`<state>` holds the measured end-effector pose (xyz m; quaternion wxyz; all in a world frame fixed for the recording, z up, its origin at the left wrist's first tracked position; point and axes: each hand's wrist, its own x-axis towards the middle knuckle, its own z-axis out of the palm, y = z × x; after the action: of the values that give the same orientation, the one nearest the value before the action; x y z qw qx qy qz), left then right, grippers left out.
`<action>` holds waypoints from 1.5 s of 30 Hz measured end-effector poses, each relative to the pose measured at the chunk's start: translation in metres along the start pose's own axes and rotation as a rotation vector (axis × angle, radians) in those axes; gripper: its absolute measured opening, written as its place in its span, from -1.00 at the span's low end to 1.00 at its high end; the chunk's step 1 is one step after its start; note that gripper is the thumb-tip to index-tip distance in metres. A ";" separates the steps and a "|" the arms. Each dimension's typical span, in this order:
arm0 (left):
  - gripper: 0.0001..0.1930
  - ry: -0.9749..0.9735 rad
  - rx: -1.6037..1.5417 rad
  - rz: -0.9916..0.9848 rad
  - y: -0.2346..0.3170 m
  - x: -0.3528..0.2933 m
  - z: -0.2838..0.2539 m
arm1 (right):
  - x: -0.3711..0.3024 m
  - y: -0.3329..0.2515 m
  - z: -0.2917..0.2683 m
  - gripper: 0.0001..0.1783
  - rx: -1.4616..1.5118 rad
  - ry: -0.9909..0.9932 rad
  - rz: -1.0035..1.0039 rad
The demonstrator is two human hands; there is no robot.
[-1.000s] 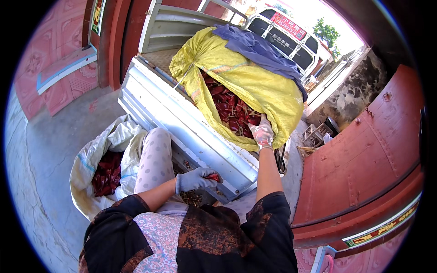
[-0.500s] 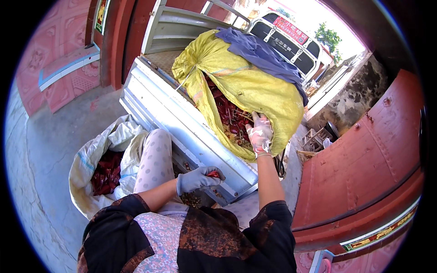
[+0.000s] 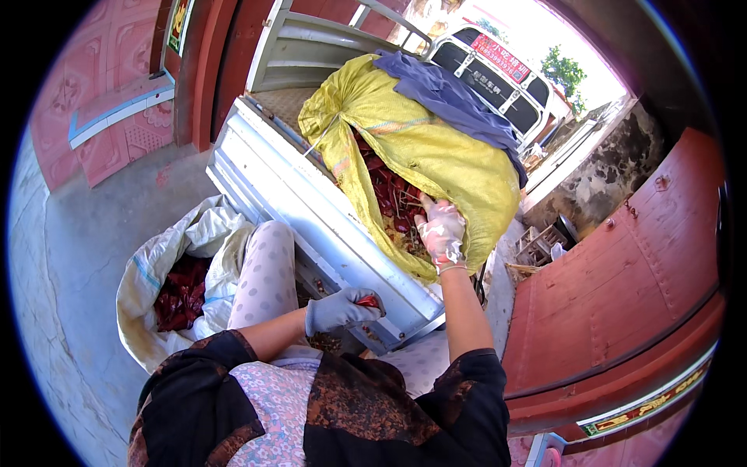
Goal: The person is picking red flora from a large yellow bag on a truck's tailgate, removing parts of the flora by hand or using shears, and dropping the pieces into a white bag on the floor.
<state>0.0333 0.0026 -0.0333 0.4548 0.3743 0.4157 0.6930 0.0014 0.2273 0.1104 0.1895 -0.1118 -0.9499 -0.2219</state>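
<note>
My left hand, in a grey glove, is closed around a red dried chili pepper above my lap. My right hand, in a torn, pale patchy glove, reaches into the mouth of a big yellow woven sack. Its fingers are partly stretched out and apart, over dried red chilies with pale stems; I make out nothing held there. Beside my left knee stands a white woven sack, its top rolled open around dark red chilies.
The yellow sack lies on a white truck bed with its side panel in front of my knees. A blue-grey cloth covers the sack's far side. A red metal door stands at right, with a small wooden stool beyond it.
My right hand has shifted slightly left over the chilies in the yellow sack. My left hand stays nearly in place, still holding its chili pepper; the view has tilted slightly.
</note>
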 end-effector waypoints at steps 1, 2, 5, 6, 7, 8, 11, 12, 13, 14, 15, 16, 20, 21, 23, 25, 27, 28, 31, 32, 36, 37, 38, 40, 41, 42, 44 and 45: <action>-0.86 0.001 0.037 0.014 0.000 0.002 0.002 | 0.001 -0.006 0.004 -0.35 -0.166 0.069 -0.053; -0.86 0.002 0.032 0.003 0.002 0.002 0.003 | 0.005 -0.014 0.007 -0.42 -0.166 0.106 0.017; -0.88 0.004 0.043 -0.017 0.017 -0.001 0.004 | 0.030 0.002 0.061 -0.99 -0.238 0.231 0.131; -0.88 -0.006 0.061 -0.020 0.022 -0.001 0.005 | 0.038 0.014 0.095 -0.99 -0.610 0.269 0.192; -0.88 0.019 0.058 -0.013 0.021 -0.006 0.001 | 0.037 0.009 0.087 -0.98 -0.455 0.311 0.151; -0.88 0.022 0.032 -0.024 0.020 -0.008 -0.001 | 0.034 0.007 0.074 -0.96 -0.307 0.348 0.117; -0.88 0.005 -0.005 -0.042 0.016 -0.009 -0.001 | 0.018 0.012 0.047 -0.89 0.094 0.569 0.049; -0.88 -0.004 0.014 -0.039 0.014 -0.009 0.001 | 0.012 0.015 0.040 -0.69 0.207 0.359 0.074; -0.88 -0.015 0.035 -0.030 0.013 -0.006 0.003 | 0.009 0.011 0.022 -0.61 0.090 0.282 0.064; -0.88 -0.019 0.038 -0.008 0.010 -0.003 0.005 | 0.006 0.001 0.007 -0.53 -0.025 0.205 0.058; -0.87 -0.022 0.040 0.014 0.005 0.001 0.005 | 0.005 -0.006 0.000 -0.43 -0.140 0.128 0.050; -0.87 -0.033 0.047 0.035 0.002 0.005 0.006 | 0.009 -0.006 0.005 -0.27 -0.143 -0.051 0.081; -0.86 -0.009 0.036 0.024 0.011 0.000 0.004 | 0.018 -0.011 0.043 -0.81 -0.188 0.134 0.201; -0.85 0.015 0.033 0.008 0.019 -0.006 0.002 | 0.011 -0.008 0.042 -0.79 -0.130 0.244 0.111; -0.85 0.029 -0.002 -0.011 0.021 -0.011 0.002 | -0.003 -0.009 0.031 -0.80 0.136 0.383 0.115; -0.85 0.013 -0.040 -0.015 0.011 -0.006 -0.001 | -0.007 -0.001 0.025 -0.83 0.450 0.413 0.257; -0.87 0.003 0.006 0.018 0.000 0.000 -0.001 | -0.012 0.016 0.031 -0.83 1.019 0.362 0.380; -0.87 -0.008 0.042 0.038 0.007 0.003 0.003 | -0.012 0.024 0.037 -0.82 1.340 0.479 0.358; -0.87 0.016 0.057 0.043 0.020 0.002 0.000 | -0.023 0.024 0.003 -0.82 1.440 0.397 0.529; -0.86 0.022 0.054 0.031 0.022 0.002 -0.002 | -0.027 0.028 0.002 -0.80 1.514 0.392 0.544; -0.87 0.075 0.078 0.105 0.018 0.003 0.002 | -0.047 0.030 -0.014 -0.75 1.612 0.373 0.574; -0.87 0.094 0.087 0.115 0.021 0.004 0.002 | -0.053 0.031 -0.016 -0.74 1.624 0.372 0.579; -0.87 0.114 0.095 0.125 0.025 0.004 0.003 | -0.058 0.030 -0.027 -0.74 1.629 0.391 0.602; -0.87 0.154 0.083 0.137 0.037 0.007 0.005 | -0.060 0.039 -0.026 -0.65 1.528 0.369 0.641; -0.87 0.166 0.079 0.145 0.043 0.010 0.005 | -0.063 0.053 -0.010 -0.62 1.667 0.396 0.628; -0.85 0.174 0.090 0.140 0.045 0.013 0.005 | -0.066 0.067 0.010 -0.58 1.805 0.424 0.611; -0.85 0.189 0.107 0.133 0.049 0.015 0.007 | -0.069 0.073 0.017 -0.44 2.028 0.443 0.616; -0.85 0.196 0.116 0.130 0.050 0.016 0.007 | -0.072 0.078 0.018 -0.43 1.988 0.464 0.622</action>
<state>0.0191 0.0068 0.0179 0.3438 0.3567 0.4722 0.7291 0.0833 0.2948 0.0953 0.4200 -0.0993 -0.5749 0.6951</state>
